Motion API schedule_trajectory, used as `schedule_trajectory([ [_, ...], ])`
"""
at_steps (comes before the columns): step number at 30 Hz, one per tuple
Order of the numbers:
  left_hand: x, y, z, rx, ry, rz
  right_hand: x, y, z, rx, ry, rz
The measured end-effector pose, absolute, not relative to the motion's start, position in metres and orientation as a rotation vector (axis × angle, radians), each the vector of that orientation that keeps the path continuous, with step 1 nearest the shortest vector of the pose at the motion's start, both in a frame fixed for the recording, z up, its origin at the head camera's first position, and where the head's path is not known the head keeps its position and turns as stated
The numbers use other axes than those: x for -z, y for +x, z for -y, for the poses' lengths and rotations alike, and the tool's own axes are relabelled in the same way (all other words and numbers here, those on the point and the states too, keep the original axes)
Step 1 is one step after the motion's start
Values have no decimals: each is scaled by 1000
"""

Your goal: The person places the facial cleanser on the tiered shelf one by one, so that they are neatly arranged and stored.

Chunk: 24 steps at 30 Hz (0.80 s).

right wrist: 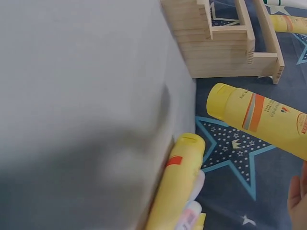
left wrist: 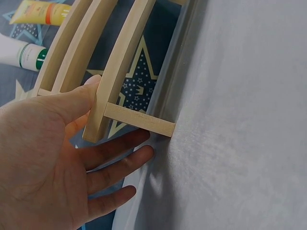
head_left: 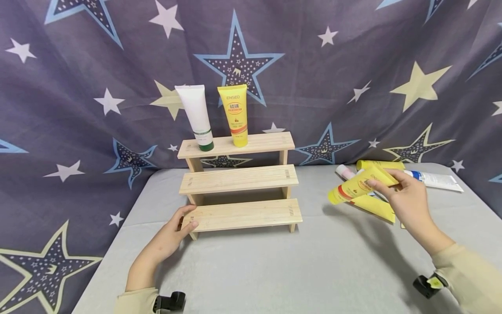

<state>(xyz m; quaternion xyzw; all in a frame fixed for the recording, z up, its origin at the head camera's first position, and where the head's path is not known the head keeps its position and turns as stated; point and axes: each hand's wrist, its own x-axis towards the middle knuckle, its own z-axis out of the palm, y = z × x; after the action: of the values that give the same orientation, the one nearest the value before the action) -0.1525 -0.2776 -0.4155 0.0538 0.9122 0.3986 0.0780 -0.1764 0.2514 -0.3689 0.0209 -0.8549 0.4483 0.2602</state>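
Clearly, the held tube (head_left: pixel 358 186) lay right of centre in the head frame, to the right of the rack (head_left: pixel 238 179), with open space between them. Your right hand (head_left: pixel 412 196) was by far the nearer one: it gripped the tube towards its flat end, thumb across the front. Your left hand (head_left: pixel 166 242), at lower left, pinched the left end of the lowest step (head_left: pixel 247 214) between thumb and forefinger, its other fingers loose.

The relation that counted was the tube's long axis. It sloped, cap (head_left: pixel 334 196) to the lower left and flat end to the upper right, nearer level than upright. So the cap led on the rack's side, whereas the white tube (head_left: pixel 196 114) and yellow tube (head_left: pixel 235 115), at upper middle, stood caps down. Matching their axis would, I judged, have asked your right wrist for a turn. Your right wrist view showed a gap between your tube and the lying tube (right wrist: pixel 177 184), bottom centre.
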Motion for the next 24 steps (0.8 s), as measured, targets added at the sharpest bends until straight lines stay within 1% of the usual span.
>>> schedule_trajectory([
  [8, 416, -153, 278, -1208, 152, -2713, 355, -190, -243, -1369, 81, 2195],
  [17, 417, -155, 278, -1185, 140, -2716, 343, -200, -232, -1412, 160, 2127],
  [24, 417, -155, 278, -1179, 132, -2714, 333, -206, -220, -1467, 135, 2089],
])
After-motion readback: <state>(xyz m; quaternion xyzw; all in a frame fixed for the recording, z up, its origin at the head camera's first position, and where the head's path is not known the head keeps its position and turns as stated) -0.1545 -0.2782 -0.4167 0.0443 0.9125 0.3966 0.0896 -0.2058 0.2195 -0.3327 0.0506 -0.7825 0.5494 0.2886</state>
